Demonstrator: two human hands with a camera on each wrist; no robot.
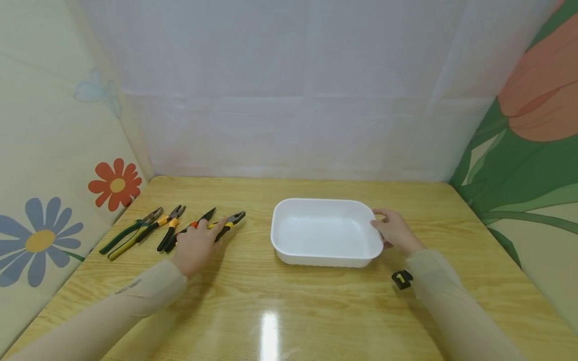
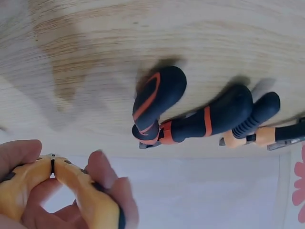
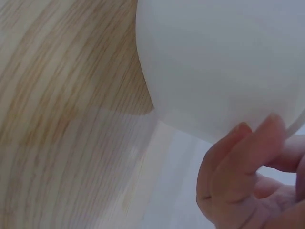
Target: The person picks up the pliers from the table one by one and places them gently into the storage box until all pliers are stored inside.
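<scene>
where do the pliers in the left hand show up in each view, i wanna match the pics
Head: left of centre, the rightmost pliers in the row, just beyond the left hand, tips pointing up and right.
Left wrist: bottom left corner, yellow handles spread apart.
Right wrist: not in it.
Shared landmark: the wooden table, visible in all three.
</scene>
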